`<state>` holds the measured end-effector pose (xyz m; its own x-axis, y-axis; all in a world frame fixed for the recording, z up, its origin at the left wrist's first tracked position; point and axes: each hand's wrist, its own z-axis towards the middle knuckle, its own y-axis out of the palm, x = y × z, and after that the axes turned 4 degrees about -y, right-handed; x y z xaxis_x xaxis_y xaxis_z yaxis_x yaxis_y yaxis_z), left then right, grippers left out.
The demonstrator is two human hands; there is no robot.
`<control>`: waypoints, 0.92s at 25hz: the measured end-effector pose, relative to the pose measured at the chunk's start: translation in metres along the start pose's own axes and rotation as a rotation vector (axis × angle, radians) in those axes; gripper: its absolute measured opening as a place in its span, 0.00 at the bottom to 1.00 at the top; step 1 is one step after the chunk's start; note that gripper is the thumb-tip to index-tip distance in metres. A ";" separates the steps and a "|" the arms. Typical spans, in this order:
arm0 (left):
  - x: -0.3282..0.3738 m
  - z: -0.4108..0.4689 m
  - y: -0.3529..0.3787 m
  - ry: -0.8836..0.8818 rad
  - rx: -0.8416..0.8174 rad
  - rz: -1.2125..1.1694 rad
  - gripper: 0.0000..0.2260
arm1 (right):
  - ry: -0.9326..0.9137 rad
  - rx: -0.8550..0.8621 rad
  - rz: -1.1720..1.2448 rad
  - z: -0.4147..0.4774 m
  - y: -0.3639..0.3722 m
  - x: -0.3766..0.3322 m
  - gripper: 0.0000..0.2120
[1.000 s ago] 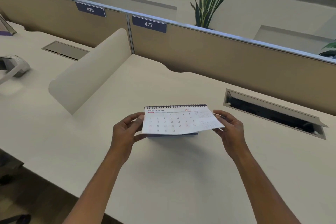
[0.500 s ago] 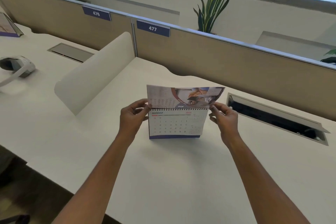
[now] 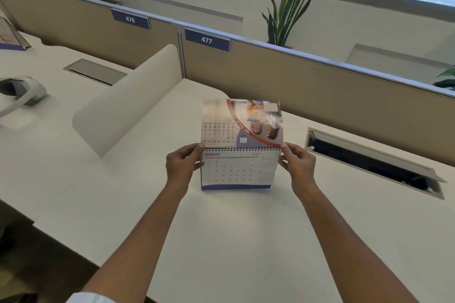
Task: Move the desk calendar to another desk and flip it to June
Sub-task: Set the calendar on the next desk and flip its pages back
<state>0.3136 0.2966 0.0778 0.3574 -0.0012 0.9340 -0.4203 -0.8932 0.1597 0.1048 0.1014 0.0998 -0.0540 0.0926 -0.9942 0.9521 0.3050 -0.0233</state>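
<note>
Spiral-bound white paper desk calendar [image 3: 237, 170] stands on the smooth white desk [image 3: 221, 241], facing page AUGUST, a glossy leaf upright toward 12 o'clock. Left hand [image 3: 182, 167] and right hand [image 3: 299, 167] pinch its top corners.

Both arms reach forward, the left hand [image 3: 183, 166] and right hand [image 3: 299, 164] raised level, fingers pinched inward.

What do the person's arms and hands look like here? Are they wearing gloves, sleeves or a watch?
Both hands, left and right, are bare, with no gloves, and no rings that I can make out. The forearms are bare too, with no watch or bracelet at either wrist. The only clothing in view is a bit of light, pale-patterned sleeve at the bottom edge, on the left arm.
</note>
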 end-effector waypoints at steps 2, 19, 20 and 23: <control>0.000 0.001 0.000 -0.024 0.005 -0.037 0.05 | 0.000 -0.003 0.025 0.000 0.000 0.001 0.11; -0.062 -0.024 -0.015 -0.049 0.153 0.220 0.04 | 0.144 0.054 -0.095 -0.017 -0.015 0.071 0.11; -0.069 -0.028 -0.017 -0.043 0.142 0.259 0.05 | 0.169 0.029 -0.094 -0.021 -0.017 0.077 0.12; -0.086 -0.036 -0.021 -0.054 0.126 0.319 0.09 | 0.210 0.009 -0.046 -0.028 -0.018 0.089 0.12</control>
<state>0.2617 0.3316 0.0054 0.2696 -0.3104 0.9116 -0.4131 -0.8924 -0.1817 0.0741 0.1306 0.0151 -0.1584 0.2741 -0.9486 0.9497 0.3053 -0.0703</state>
